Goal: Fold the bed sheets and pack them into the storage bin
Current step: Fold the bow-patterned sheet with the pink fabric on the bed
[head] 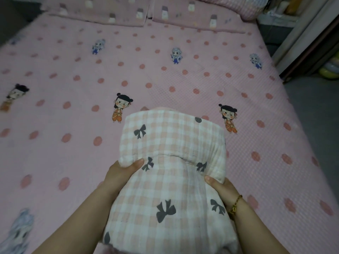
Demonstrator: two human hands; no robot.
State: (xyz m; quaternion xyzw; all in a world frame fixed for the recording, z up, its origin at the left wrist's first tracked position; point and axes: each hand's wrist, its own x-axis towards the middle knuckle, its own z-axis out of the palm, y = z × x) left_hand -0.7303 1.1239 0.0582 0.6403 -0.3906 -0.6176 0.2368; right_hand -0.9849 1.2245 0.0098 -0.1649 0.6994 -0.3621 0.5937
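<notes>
One folded sheet (pixel 170 180), a thick crinkled pink-and-white check with grey bows, is held near, above the bed (pixel 73 153). The left hand (pixel 121 175) and right hand (pixel 220 187) each grasp a side, thumbs on top. Two flat pillows (pixel 183 13) lie far.

Nothing to read here: no words, no numbers, no labels. The folded sheet (pixel 170 189) shows only grey bows on pink check. The bedspread (pixel 73 70) carries just dots and cartoon figures. The clutter (pixel 288 5) in the far right corner is too blurred to make out any print.
</notes>
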